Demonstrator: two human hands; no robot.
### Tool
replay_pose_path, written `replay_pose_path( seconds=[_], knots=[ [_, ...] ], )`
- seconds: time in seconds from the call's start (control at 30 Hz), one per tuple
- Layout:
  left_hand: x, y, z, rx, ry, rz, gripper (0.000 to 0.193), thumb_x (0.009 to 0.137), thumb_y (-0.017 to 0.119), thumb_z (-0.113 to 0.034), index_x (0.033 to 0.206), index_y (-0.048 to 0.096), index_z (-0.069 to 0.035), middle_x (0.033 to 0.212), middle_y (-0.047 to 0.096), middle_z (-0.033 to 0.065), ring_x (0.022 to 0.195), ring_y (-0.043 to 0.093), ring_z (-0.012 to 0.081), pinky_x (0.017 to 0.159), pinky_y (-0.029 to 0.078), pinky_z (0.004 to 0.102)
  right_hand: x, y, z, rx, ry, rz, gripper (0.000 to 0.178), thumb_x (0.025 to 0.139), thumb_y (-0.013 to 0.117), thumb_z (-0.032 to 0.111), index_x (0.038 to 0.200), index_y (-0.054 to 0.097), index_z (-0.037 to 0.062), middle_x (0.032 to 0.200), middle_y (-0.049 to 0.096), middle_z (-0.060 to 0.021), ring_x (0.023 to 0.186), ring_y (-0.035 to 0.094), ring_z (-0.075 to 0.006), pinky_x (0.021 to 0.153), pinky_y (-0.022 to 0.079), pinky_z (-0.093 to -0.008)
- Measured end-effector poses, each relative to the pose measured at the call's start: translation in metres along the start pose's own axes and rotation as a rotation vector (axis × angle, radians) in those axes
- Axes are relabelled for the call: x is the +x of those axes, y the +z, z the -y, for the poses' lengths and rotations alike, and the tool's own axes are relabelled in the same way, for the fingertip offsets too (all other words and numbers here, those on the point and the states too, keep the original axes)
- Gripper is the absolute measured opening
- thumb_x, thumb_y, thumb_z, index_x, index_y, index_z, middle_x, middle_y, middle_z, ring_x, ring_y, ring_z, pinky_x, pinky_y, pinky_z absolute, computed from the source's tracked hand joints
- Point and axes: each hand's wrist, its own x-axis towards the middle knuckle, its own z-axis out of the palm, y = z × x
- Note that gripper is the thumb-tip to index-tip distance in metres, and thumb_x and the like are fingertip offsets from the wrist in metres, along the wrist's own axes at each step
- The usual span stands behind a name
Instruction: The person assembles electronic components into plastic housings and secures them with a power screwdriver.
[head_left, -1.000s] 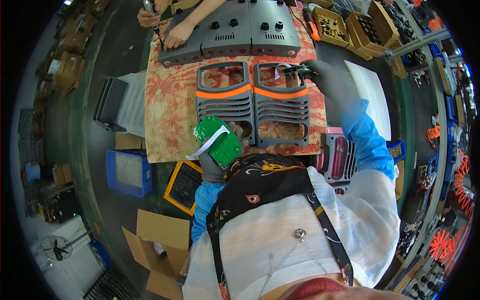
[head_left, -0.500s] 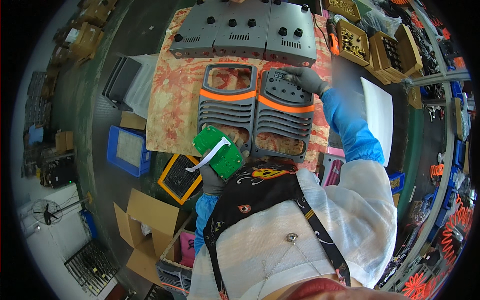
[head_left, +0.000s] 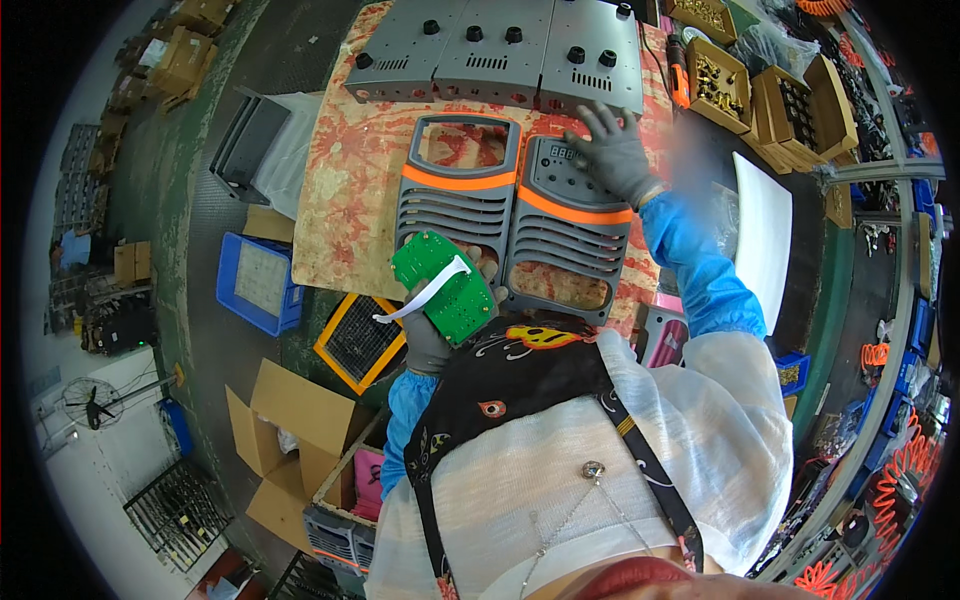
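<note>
My left hand (head_left: 428, 348), in a grey glove, grips a green circuit board (head_left: 462, 310) close to my body. A white ribbon cable (head_left: 437, 287) lies across that board, one end hanging off its left side. Two grey plastic front panels with orange bands lie side by side on the table: a left panel (head_left: 455, 222) with an open top window, and a right panel (head_left: 570, 243) with a dark control plate (head_left: 556, 172) bearing a small display and knobs. My gloved right hand (head_left: 615, 160) is open, fingers spread, over the control plate's upper right; whether it touches is unclear.
Grey metal housings with black knobs (head_left: 500, 50) stand along the table's far side. The table (head_left: 345, 200) is stained red. At the far right are an orange-black power tool (head_left: 679, 75) and boxes of brass fittings (head_left: 718, 85). A blue crate (head_left: 258, 290) sits on the left.
My right hand has lifted its fingers off the control plate's display area and spread them upward. The left hand keeps the circuit board, nearly in place; the whole view has shifted slightly.
</note>
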Motion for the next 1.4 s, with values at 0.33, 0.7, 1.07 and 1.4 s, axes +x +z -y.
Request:
replay_pose_path(
  seconds=[0.33, 0.7, 1.07, 1.4],
  knots=[
    [0.028, 0.005, -0.007, 0.366, 0.038, -0.143, 0.042, 0.096, 0.046, -0.037, 0.123, 0.050, -0.005, 0.111, 0.061, 0.0107, 0.097, 0.063, 0.0188, 0.078, 0.056, 0.0324, -0.007, -0.086, 0.067, 0.454, 0.005, -0.233, 0.049, 0.075, 0.067, 0.026, 0.122, 0.054, 0.0198, 0.125, 0.052, -0.0074, 0.123, 0.044, -0.0278, 0.100, 0.035, -0.0463],
    [0.025, 0.033, -0.002, 1.014, 0.292, 0.023, 0.032, 0.095, 0.046, -0.024, 0.118, 0.051, -0.002, 0.111, 0.060, 0.0103, 0.095, 0.063, 0.0178, 0.082, 0.054, 0.0301, 0.011, -0.132, 0.091, 0.541, -0.634, -0.179, 0.040, 0.077, 0.060, 0.018, 0.117, 0.057, 0.0138, 0.121, 0.056, -0.0106, 0.114, 0.052, -0.0291, 0.097, 0.038, -0.0464],
    [0.061, 0.059, -0.023, 1.086, 0.600, -0.205, 0.040, 0.097, 0.041, -0.034, 0.105, 0.058, 0.001, 0.091, 0.062, 0.0061, 0.077, 0.058, 0.0145, 0.070, 0.047, 0.0291, 0.009, -0.126, 0.155, 0.311, -0.295, -0.229, 0.059, 0.066, 0.069, 0.020, 0.121, 0.053, 0.0092, 0.111, 0.057, -0.0082, 0.108, 0.055, -0.0263, 0.085, 0.046, -0.0369],
    [0.065, 0.037, -0.049, 0.889, 0.221, -0.278, 0.041, 0.093, 0.050, -0.037, 0.120, 0.051, -0.007, 0.098, 0.056, 0.0025, 0.072, 0.057, 0.0097, 0.063, 0.050, 0.0235, 0.057, -0.042, 0.099, 2.231, 0.648, 0.095, 0.028, 0.092, 0.053, 0.009, 0.118, 0.051, -0.0018, 0.100, 0.063, -0.0094, 0.081, 0.065, -0.0181, 0.064, 0.057, -0.0297]
  ],
)
